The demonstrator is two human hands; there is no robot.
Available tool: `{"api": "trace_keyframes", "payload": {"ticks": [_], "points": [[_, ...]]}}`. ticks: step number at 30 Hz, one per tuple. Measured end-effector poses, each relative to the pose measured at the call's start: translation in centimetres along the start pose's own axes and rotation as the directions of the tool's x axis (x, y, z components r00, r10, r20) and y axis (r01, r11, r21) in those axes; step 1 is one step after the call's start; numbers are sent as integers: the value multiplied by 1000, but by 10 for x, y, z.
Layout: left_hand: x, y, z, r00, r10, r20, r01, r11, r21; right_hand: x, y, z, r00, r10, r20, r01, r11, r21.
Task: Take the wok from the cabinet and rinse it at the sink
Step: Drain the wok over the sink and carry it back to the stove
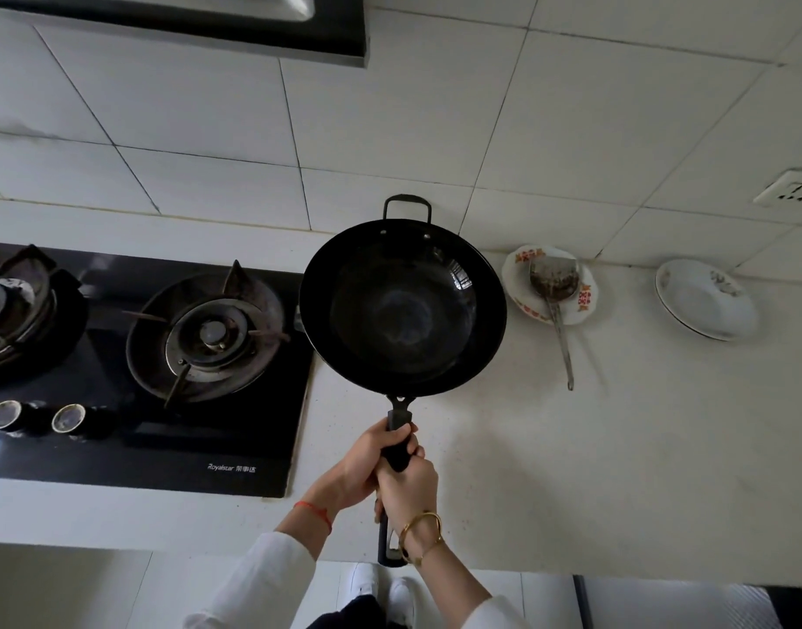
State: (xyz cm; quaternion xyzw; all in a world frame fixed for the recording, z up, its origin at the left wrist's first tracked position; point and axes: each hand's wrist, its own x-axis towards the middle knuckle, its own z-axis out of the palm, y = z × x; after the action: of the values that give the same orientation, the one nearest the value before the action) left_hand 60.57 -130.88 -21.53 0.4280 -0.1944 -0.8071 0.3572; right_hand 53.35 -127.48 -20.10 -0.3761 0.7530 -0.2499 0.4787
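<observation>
**Black wok carried two-handed over the counter**

Dark plastic of the long handle is wrapped by both hands: the right hand nearer the body, the left hand just ahead, fingers curled tight around it. Beyond them the wok hangs above the counter, beside the gas stove. It looks stiff and front-heavy; the far loop handle offers a second hold.

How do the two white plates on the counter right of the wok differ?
The nearer plate has red-orange rim decoration and holds a metal spatula; the far plate is plainer, faintly patterned, and holds nothing. Both are white, resting on the counter near the tiled wall.
</observation>
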Motion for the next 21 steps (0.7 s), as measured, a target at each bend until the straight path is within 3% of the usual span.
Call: {"api": "trace_keyframes", "payload": {"ticks": [10, 21], "points": [[5, -5, -3, 1000, -21, 7, 21, 1000, -15, 4, 1, 4, 998, 38, -45, -39, 999, -18], [3, -3, 3, 998, -44, -47, 46, 998, 43, 10, 8, -8, 993, 41, 114, -40, 999, -13]]}}
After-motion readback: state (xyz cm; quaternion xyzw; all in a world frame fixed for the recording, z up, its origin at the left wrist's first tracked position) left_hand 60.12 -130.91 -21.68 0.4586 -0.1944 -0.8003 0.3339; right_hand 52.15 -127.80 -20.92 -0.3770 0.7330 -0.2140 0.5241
